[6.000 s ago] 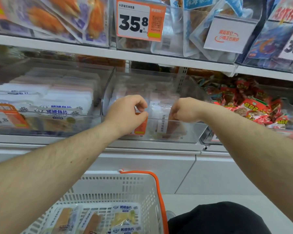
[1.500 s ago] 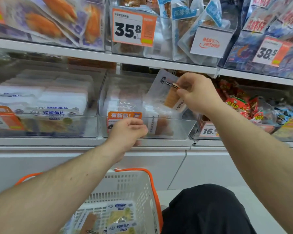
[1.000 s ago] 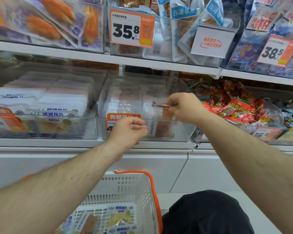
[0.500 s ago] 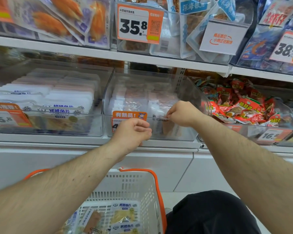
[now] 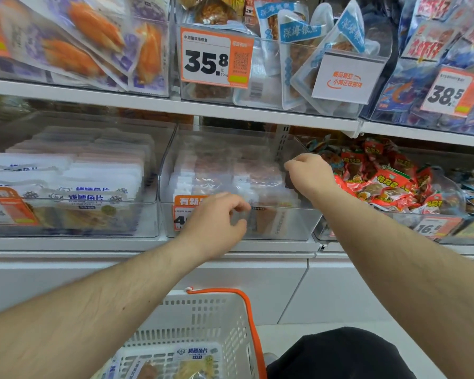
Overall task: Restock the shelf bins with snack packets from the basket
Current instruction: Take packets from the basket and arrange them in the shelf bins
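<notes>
While both hands (image 5: 260,198) hover loosely curled, clear bin (image 5: 285,222), white shelf (image 5: 93,244), basket (image 5: 216,318) below

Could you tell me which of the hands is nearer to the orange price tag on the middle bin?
Left. The left hand overlaps the orange price tag; the right hand is off to its upper right.

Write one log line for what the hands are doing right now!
left hand: at front of middle clear bin, holds nothing | right hand: inside bin, grip unclear | basket: packets left
</notes>
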`<state>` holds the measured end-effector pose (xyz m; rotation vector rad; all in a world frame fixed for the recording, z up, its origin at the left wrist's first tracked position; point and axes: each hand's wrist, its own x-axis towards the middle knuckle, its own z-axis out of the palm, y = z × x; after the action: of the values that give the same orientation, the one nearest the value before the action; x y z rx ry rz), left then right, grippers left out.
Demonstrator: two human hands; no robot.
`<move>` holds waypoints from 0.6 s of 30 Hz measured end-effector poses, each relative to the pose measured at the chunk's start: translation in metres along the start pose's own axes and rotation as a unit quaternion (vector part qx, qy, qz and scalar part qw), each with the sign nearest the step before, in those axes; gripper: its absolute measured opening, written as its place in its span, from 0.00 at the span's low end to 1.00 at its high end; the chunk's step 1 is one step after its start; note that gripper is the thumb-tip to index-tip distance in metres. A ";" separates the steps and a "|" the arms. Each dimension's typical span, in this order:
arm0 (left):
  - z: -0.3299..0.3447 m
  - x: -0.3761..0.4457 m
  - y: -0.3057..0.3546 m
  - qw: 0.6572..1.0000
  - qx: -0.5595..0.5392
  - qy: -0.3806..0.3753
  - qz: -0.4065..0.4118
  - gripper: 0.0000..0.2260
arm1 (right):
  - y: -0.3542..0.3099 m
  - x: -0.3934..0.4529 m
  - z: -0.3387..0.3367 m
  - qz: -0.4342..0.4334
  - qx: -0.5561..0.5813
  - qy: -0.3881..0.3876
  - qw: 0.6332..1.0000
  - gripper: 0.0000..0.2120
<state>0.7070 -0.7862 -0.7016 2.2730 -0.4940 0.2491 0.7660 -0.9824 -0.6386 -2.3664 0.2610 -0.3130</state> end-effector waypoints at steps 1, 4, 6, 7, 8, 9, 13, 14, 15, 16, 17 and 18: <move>-0.002 0.006 0.003 0.997 0.064 0.007 0.039 0.10 | 0.002 0.003 -0.001 0.054 0.052 0.003 0.997 0.07; -0.004 0.031 0.012 0.969 0.225 -0.012 0.105 0.22 | 0.008 0.016 0.008 0.188 0.170 -0.114 0.961 0.21; 0.000 0.049 0.015 0.948 0.296 -0.064 0.093 0.31 | 0.015 0.031 0.018 0.219 0.204 -0.169 0.939 0.31; 0.001 0.057 0.014 0.941 0.313 -0.094 0.081 0.34 | 0.023 0.043 0.024 0.224 0.199 -0.190 0.935 0.37; 0.003 0.064 0.012 0.937 0.319 -0.124 0.070 0.36 | 0.034 0.058 0.032 0.220 0.190 -0.219 0.932 0.42; 0.004 0.069 0.010 0.934 0.318 -0.149 0.060 0.37 | 0.040 0.071 0.038 0.214 0.191 -0.237 0.928 0.44; 0.006 0.076 0.005 0.923 0.331 -0.188 0.061 0.28 | 0.023 0.064 0.034 0.233 0.211 -0.190 0.930 0.32; 0.006 0.076 0.004 0.922 0.332 -0.186 0.065 0.26 | 0.026 0.067 0.037 0.237 0.229 -0.172 0.928 0.29; 0.007 0.076 0.004 0.923 0.331 -0.184 0.067 0.25 | 0.030 0.070 0.040 0.240 0.245 -0.164 0.925 0.28; 0.007 0.075 0.004 0.924 0.328 -0.182 0.070 0.24 | 0.032 0.071 0.044 0.241 0.253 -0.163 0.922 0.27; 0.007 0.075 0.004 0.925 0.325 -0.181 0.072 0.24 | 0.034 0.073 0.047 0.234 0.258 -0.164 0.923 0.27; 0.006 0.074 0.004 0.927 0.321 -0.182 0.073 0.23 | 0.036 0.076 0.051 0.226 0.255 -0.167 0.925 0.27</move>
<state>0.7727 -0.8133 -0.6794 2.9485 -0.8787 0.0590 0.8498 -0.9967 -0.6881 -1.7405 0.4831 0.2223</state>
